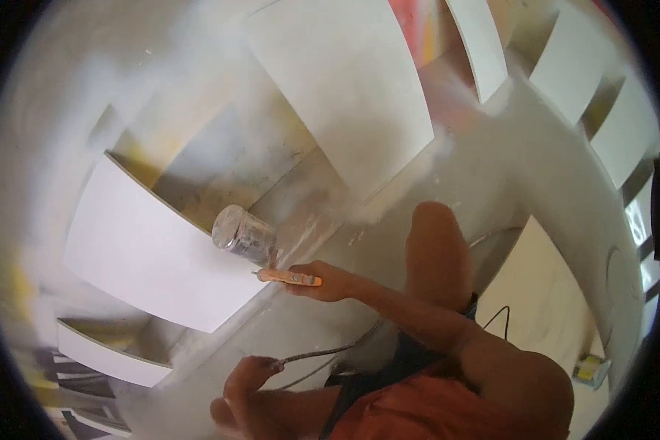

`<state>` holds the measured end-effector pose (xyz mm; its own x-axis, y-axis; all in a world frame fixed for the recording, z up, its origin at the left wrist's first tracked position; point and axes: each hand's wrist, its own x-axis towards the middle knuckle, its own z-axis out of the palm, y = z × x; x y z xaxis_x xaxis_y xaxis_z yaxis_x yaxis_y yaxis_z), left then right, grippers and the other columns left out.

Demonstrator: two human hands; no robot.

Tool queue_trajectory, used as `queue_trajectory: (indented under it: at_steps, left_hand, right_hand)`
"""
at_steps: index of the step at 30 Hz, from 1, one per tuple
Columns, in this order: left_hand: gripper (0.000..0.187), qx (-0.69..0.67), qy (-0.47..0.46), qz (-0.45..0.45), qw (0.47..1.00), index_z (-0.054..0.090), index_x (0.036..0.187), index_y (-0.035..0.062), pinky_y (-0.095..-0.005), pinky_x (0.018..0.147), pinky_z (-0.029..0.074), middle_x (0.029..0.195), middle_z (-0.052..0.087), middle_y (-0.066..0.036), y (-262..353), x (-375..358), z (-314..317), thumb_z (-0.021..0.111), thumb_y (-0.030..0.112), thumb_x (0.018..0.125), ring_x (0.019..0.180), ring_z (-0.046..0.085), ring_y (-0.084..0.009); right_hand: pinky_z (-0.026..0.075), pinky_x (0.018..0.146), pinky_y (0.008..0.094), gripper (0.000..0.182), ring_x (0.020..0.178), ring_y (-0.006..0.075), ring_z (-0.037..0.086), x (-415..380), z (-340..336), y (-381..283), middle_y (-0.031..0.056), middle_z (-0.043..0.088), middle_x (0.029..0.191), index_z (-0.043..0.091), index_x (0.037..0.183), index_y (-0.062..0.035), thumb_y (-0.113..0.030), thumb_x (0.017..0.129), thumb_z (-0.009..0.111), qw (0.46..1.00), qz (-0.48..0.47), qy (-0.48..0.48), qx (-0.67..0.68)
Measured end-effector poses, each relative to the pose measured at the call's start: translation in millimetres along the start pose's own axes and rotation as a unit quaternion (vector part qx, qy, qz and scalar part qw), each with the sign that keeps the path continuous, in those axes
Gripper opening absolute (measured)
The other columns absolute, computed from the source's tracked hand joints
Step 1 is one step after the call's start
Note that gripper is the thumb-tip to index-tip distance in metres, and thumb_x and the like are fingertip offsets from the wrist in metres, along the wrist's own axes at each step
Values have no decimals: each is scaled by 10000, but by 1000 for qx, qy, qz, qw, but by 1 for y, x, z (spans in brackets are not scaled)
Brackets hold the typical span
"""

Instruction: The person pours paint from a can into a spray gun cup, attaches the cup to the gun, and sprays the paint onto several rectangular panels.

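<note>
My right hand (323, 281) is closed around the handle of a spray gun (290, 277) spattered with paint. The clear, paint-smeared cup (243, 233) of the gun sticks out up and to the left, in front of a white panel (150, 246). Lower down, near my bent knee, my left hand (251, 375) is closed on a hose (323, 353) that runs back toward my body. The far end of the hose is hidden behind my arm and legs.
A large white panel (345, 81) stands ahead, with a narrow one (480, 44) beyond it. More white panels (576, 62) stand along the right. Low at left is a smaller white panel (114, 353). A pale board (543, 301) lies by my right side. Whitish haze hangs at upper left.
</note>
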<state>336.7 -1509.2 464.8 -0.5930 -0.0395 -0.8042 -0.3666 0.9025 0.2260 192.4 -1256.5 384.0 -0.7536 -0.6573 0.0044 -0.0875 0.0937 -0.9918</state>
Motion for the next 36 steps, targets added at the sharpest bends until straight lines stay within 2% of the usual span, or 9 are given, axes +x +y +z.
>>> queue_trajectory:
  at_steps: [2,5,11,14,16,19,24,26,36]
  left_hand:
    - [389,-3,-52,-88,995,721,1136,122,-393,880,504,1056,708,-171,1,1,10,641,415,893,965,671,-338]
    - [423,55,-33,-57,996,745,1115,171,-395,758,549,900,742,-100,-50,5,21,684,505,863,801,682,-239]
    - [374,84,-37,-176,980,757,1064,157,-413,820,530,967,728,-152,-69,-30,-6,711,452,838,893,692,-314]
    - [366,24,-50,-223,973,761,1055,153,-404,824,529,974,726,-163,-47,-37,-3,717,448,843,884,689,-300]
    - [367,26,-20,-74,997,757,1071,150,-390,836,523,1008,721,-164,-45,-34,4,715,442,853,896,682,-284]
    - [365,27,-37,-23,999,745,1096,133,-381,853,517,1035,716,-163,-45,-25,17,702,415,868,928,675,-284]
    - [386,75,-70,-76,992,731,1106,109,-393,876,513,1041,716,-150,-70,-3,19,660,420,888,965,670,-311]
    - [389,108,-69,-71,989,732,1098,107,-398,881,512,1049,717,-139,-63,-2,19,644,426,894,974,668,-315]
    - [393,133,-73,-61,986,749,1053,133,-412,860,512,998,723,-127,-31,-6,17,651,470,877,942,665,-325]
  right_hand:
    - [496,765,397,370,825,283,651,-4,-19,2,163,680,920,616,1125,-28,-359,961,619,999,-33,-25,-26]
    - [455,696,348,323,710,175,557,-3,-39,22,95,591,746,620,1061,-46,-351,958,632,995,-58,-44,-73]
    - [473,744,317,309,802,149,574,-25,5,63,91,611,849,610,1097,-34,-318,974,618,976,11,63,208]
    - [479,769,336,328,828,166,597,-33,4,59,97,631,891,608,1094,-27,-331,972,616,981,29,57,183]
    - [483,772,352,328,827,189,609,-39,-6,54,110,636,888,605,1083,-29,-337,971,614,990,21,45,134]
    - [467,740,350,308,780,181,581,-53,-10,35,97,611,834,601,1054,-43,-340,973,612,997,3,45,65]
    - [451,689,347,290,715,186,554,-72,4,18,101,592,774,596,1016,-51,-337,975,611,995,-15,67,74]
    - [472,723,427,306,796,332,645,-76,4,13,175,650,862,593,1050,-57,-353,972,592,995,28,20,97]
    - [491,762,391,327,826,320,637,-72,21,32,158,661,941,584,1163,-61,-301,945,623,997,-67,-26,-1]
